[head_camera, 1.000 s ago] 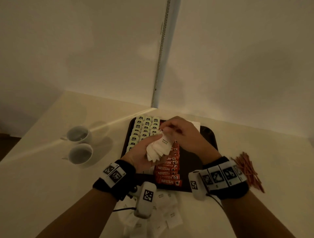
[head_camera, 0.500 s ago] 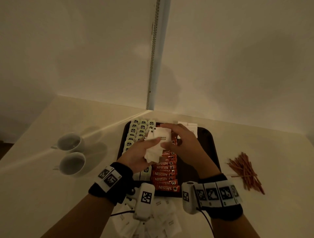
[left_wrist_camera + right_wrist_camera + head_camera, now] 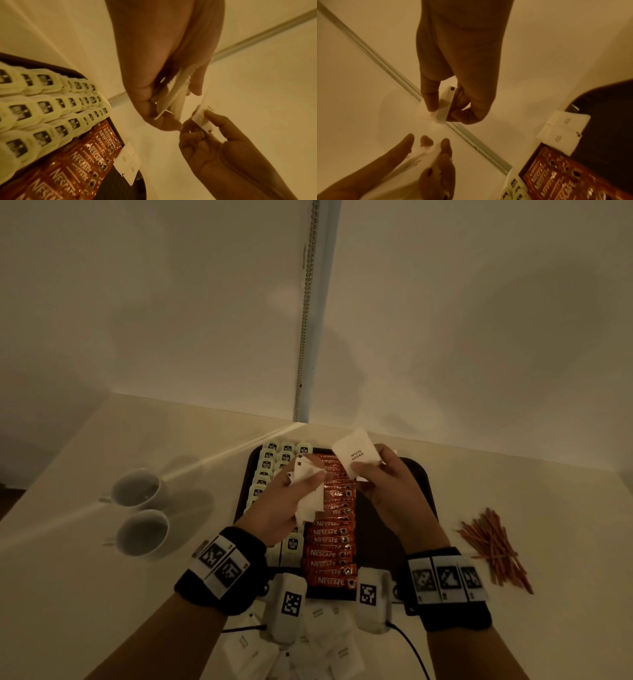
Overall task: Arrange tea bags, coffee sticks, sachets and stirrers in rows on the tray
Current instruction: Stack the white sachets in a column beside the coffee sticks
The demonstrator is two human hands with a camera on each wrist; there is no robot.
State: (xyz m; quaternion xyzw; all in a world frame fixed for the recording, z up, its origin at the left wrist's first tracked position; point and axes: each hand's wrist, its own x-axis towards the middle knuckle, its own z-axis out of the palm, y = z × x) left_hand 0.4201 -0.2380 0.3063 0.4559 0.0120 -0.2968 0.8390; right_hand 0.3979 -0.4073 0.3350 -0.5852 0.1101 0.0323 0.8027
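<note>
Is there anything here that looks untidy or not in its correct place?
Yes. The stirrers lie in a loose heap on the table, right of the tray, and white sachets are scattered before its near edge.

The scene is dim and warm-toned, with a yellow-brown cast over all three views and grain in the dark areas. In the head view soft shadows of the two cups (image 3: 142, 511) fall to their right across the table (image 3: 68, 594), and the wide lens bends the table edges. Both wrist views are soft, the tea bags (image 3: 42, 105) smeared by motion blur.
</note>
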